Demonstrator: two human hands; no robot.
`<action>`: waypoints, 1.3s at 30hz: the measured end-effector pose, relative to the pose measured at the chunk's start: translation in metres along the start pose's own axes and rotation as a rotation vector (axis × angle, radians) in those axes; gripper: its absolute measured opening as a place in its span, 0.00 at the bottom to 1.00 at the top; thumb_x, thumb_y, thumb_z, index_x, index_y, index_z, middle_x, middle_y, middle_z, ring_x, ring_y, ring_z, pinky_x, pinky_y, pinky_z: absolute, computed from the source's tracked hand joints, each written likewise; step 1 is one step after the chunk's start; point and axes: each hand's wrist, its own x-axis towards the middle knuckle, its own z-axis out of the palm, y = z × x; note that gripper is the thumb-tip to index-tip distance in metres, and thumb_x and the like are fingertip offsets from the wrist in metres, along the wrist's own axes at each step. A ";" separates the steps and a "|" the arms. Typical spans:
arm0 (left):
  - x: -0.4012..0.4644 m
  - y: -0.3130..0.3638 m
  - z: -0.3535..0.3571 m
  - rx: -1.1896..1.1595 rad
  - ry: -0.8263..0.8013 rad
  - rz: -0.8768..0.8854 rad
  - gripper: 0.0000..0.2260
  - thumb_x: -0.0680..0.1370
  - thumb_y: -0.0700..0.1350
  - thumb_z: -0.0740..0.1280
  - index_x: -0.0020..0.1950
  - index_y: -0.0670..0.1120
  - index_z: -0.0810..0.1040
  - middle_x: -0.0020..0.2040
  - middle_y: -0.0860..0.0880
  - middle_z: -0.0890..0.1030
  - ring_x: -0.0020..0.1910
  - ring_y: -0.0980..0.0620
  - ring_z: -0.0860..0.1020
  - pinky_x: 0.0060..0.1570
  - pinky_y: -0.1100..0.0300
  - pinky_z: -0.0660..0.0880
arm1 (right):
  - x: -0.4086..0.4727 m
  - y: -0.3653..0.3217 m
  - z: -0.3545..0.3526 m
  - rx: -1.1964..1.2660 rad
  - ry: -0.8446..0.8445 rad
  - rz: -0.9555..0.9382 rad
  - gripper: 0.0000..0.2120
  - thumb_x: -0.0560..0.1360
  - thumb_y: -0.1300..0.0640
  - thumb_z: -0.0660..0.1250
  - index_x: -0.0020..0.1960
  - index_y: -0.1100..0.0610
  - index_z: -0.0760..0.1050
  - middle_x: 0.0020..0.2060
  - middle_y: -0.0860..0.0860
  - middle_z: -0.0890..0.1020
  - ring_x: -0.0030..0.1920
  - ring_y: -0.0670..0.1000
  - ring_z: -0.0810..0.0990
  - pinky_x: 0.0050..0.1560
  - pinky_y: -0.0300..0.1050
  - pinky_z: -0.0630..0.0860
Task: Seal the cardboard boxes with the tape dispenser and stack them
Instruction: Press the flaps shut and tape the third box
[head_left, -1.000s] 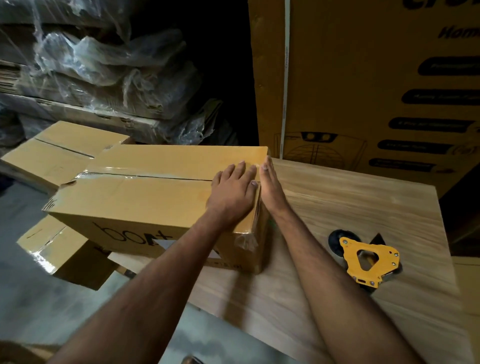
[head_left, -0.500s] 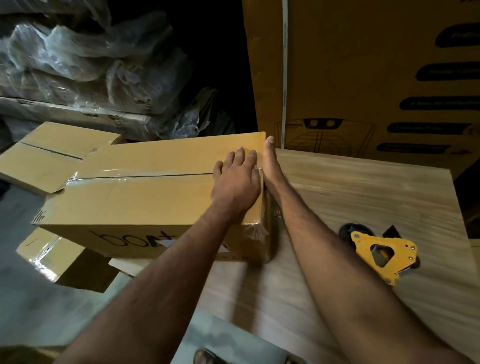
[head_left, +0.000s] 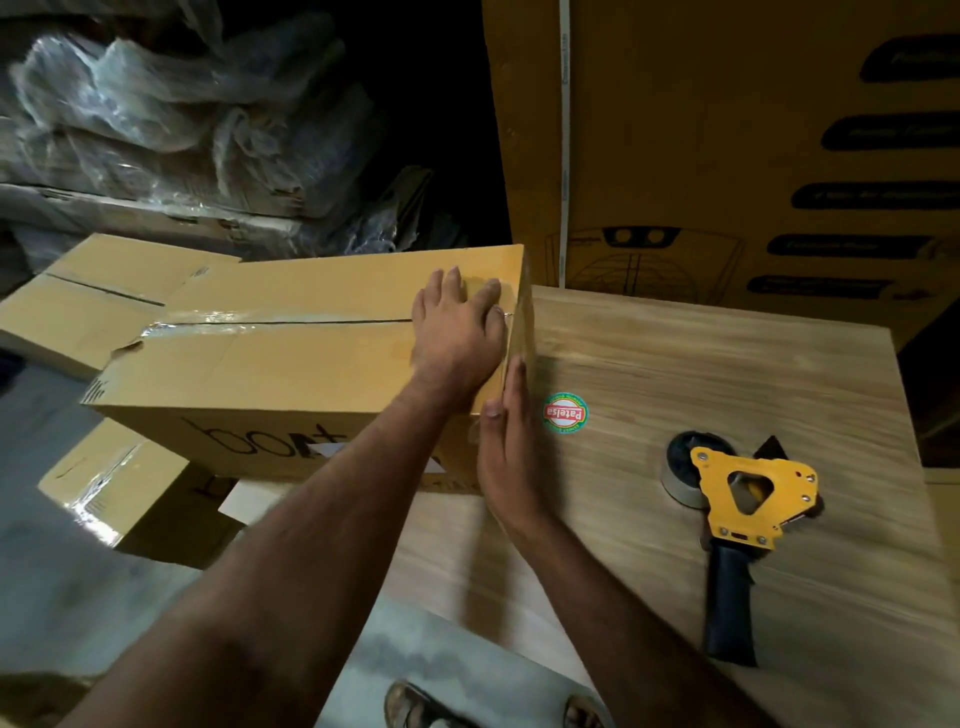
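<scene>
Head view. Since half a second ago the right hand (head_left: 506, 457) has slid down the box's end face toward the near corner, uncovering a round sticker (head_left: 565, 412) on the table (head_left: 727, 364).

Cardboard box (head_left: 291, 364) sits centre frame, overhanging the table's left edge. Left hand (head_left: 457, 332) lies flat on its top, fingers slightly spread over the taped seam. Right fingers are straight and together, pressed against the end.

Tape dispenser (head_left: 743, 499) lies lower right, well apart.
</scene>
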 end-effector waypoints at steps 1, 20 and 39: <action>-0.002 0.001 -0.002 0.018 0.046 -0.014 0.20 0.83 0.54 0.54 0.74 0.52 0.69 0.79 0.41 0.61 0.78 0.41 0.54 0.75 0.43 0.51 | 0.001 0.001 -0.003 -0.004 -0.026 -0.015 0.33 0.80 0.31 0.46 0.78 0.46 0.45 0.80 0.51 0.54 0.80 0.49 0.52 0.78 0.59 0.56; -0.121 0.005 -0.031 -0.039 -0.246 0.435 0.34 0.72 0.63 0.55 0.75 0.52 0.67 0.76 0.48 0.66 0.76 0.45 0.60 0.75 0.45 0.58 | 0.064 -0.095 -0.057 -0.608 -0.034 -0.436 0.12 0.77 0.53 0.61 0.55 0.52 0.81 0.55 0.48 0.80 0.58 0.50 0.74 0.60 0.50 0.66; -0.189 -0.128 -0.108 0.180 -0.556 0.488 0.34 0.78 0.60 0.65 0.79 0.66 0.50 0.81 0.55 0.44 0.79 0.45 0.40 0.74 0.44 0.36 | -0.048 -0.124 0.008 -1.315 -0.305 0.108 0.30 0.81 0.37 0.49 0.80 0.48 0.54 0.80 0.56 0.51 0.79 0.59 0.47 0.73 0.63 0.54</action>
